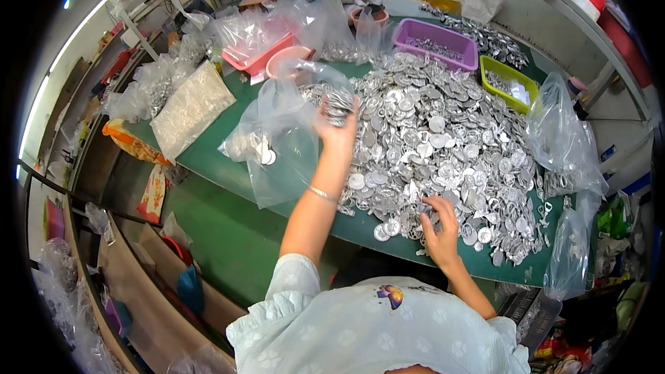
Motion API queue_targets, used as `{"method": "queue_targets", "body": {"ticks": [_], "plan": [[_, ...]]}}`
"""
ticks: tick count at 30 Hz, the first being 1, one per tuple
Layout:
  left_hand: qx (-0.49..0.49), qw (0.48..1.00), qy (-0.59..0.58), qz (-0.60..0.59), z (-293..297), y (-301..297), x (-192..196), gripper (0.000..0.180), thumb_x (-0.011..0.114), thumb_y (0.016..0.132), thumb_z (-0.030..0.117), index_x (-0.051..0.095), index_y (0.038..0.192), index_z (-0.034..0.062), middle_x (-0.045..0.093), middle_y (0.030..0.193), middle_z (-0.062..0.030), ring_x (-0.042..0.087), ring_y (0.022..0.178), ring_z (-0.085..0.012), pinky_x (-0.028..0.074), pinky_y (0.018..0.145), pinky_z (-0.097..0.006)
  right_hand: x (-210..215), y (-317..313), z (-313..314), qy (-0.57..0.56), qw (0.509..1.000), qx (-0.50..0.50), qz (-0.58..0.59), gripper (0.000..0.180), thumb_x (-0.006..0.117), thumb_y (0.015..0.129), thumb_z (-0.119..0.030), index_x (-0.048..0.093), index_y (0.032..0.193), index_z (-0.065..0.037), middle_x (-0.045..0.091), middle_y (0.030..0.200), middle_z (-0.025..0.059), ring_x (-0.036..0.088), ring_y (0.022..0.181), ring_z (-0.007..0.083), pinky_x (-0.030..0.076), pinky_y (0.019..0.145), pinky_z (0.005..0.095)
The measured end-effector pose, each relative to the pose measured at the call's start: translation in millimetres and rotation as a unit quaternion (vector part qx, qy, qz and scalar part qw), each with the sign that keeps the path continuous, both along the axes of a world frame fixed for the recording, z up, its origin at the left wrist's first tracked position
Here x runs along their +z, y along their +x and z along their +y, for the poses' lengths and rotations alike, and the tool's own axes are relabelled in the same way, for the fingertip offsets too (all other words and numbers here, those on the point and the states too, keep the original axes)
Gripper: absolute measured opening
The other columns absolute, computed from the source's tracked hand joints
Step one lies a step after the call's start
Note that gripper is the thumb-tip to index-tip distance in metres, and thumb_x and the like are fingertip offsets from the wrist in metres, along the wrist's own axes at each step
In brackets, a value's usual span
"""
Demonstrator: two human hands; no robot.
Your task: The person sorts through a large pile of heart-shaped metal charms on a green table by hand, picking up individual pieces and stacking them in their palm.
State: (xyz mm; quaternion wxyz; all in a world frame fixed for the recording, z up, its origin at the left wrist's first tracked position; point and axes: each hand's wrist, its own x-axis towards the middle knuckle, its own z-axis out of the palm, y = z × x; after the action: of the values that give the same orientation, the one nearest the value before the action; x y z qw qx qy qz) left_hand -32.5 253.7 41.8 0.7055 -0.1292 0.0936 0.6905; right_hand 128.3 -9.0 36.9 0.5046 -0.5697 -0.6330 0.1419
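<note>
On the green table lies a wide heap of small silver metal pendants (443, 128), many round, others with openwork shapes. My left hand (338, 123) is raised at the heap's left side, fingers curled round a bunch of silver pendants (339, 102). Beneath and beside that wrist spreads a clear plastic bag (284, 176), with a few round silver pieces (266, 152) showing at its left part. At the near edge of the heap, my right hand (443, 232) bends its thumb and fingers around a small silver piece, largely hidden by the fingers.
Behind the heap stand a purple basket (467, 48) and a yellow-green basket (526, 100). Pink trays (260, 54) and plastic bags occupy the back left. A full flat bag (194, 111) lies at the left edge. Clear bags (564, 131) hang at the right, below a shelf.
</note>
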Motion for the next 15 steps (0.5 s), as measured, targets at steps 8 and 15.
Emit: {"method": "queue_targets", "body": {"ticks": [8, 15], "plan": [[0.227, 0.903, 0.001, 0.365, 92.5, -28.4, -1.1, 0.031, 0.045, 0.080, 0.013, 0.052, 0.109, 0.0041, 0.057, 0.104, -0.0094, 0.055, 0.095, -0.0227, 0.044, 0.086, -0.036, -0.8, 10.0, -4.1, 0.008, 1.000, -0.016, 0.005, 0.021, 0.059, 0.076, 0.001, 0.060, 0.097, 0.001, 0.058, 0.098, 0.0163, 0.053, 0.093, 0.0316, 0.041, 0.084, 0.0361], [-0.018, 0.827, 0.128, 0.546, -19.5, 0.4, -4.5, 0.045, 0.052, 0.081, 0.004, 0.046, 0.125, 0.0023, 0.051, 0.121, -0.0083, 0.049, 0.107, -0.0159, 0.038, 0.093, -0.036, -10.2, 20.2, -7.9, -0.025, 1.000, 0.001, -0.010, 0.014, 0.059, 0.077, 0.000, 0.061, 0.091, 0.001, 0.059, 0.092, 0.0149, 0.055, 0.089, 0.0306, 0.043, 0.080, 0.0355]]}}
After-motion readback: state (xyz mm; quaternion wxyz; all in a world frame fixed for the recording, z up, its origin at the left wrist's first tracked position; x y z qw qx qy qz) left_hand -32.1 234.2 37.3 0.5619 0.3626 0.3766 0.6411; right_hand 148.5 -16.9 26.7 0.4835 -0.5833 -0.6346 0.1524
